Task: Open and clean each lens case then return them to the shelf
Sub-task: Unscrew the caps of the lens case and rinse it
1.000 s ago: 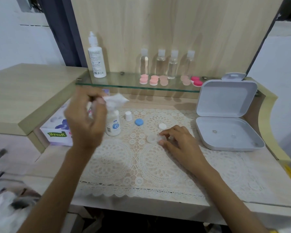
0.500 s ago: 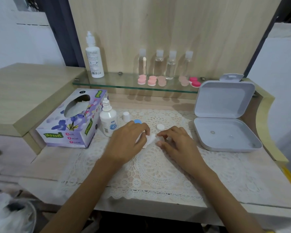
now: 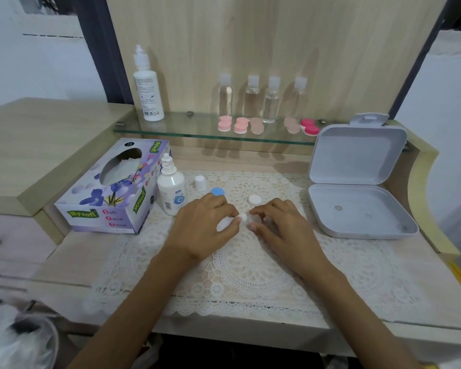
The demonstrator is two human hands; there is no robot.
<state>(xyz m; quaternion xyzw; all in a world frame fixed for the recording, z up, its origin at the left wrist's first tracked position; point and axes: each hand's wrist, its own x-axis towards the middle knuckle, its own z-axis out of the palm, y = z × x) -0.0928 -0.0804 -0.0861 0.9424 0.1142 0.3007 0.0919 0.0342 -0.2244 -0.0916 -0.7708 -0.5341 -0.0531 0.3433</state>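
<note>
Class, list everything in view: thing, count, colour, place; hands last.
mat: one, cream lace, centre
shelf: one, glass, above mat
tall bottle: one, white, shelf left
clear bottles: four, clear, shelf back
shelf cases: five, pink shades, shelf front
tissue box: one, purple, left of mat
small bottle: one, white, beside tissue box
white caps: two, white, on mat
blue cap: one, blue, on mat
open box: one, white, far right
tissue: one, white, mid-mat
held case: one, whitish, mid-mat
left hand: one, pinching tissue
right hand: one, gripping held case
</note>
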